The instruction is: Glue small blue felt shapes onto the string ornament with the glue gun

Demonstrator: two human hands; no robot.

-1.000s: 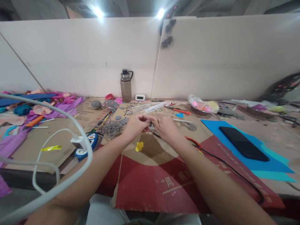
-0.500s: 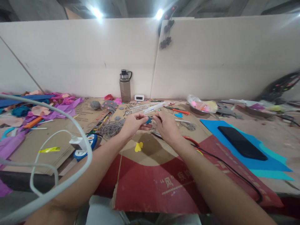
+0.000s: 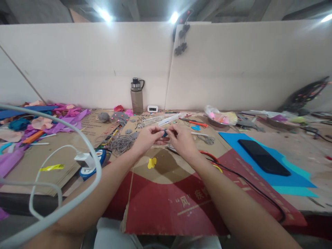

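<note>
My left hand (image 3: 148,138) and my right hand (image 3: 181,139) meet fingertip to fingertip above the cardboard (image 3: 166,173). Between them is a small dark blue piece (image 3: 164,133), pinched by the left fingers; its exact kind is too small to make out. The right thumb and forefinger close on its right side. Below the hands, a yellow paper cut-out (image 3: 151,163) lies on the cardboard. Scissors with red and yellow handles (image 3: 210,156) rest partly hidden behind my right forearm. Left of my left hand sits a tangle of grey cord (image 3: 121,143).
A grey bottle (image 3: 136,97) and a small white clock (image 3: 152,109) stand at the back. A black phone (image 3: 263,157) lies on blue sheets at right. A white cable (image 3: 90,147) loops across the left front. Purple and pink scraps (image 3: 70,116) heap at far left.
My right fingertips have come closer to the left ones, closing in on the blue piece. The whole view has shifted slightly; the other things lie as before.
</note>
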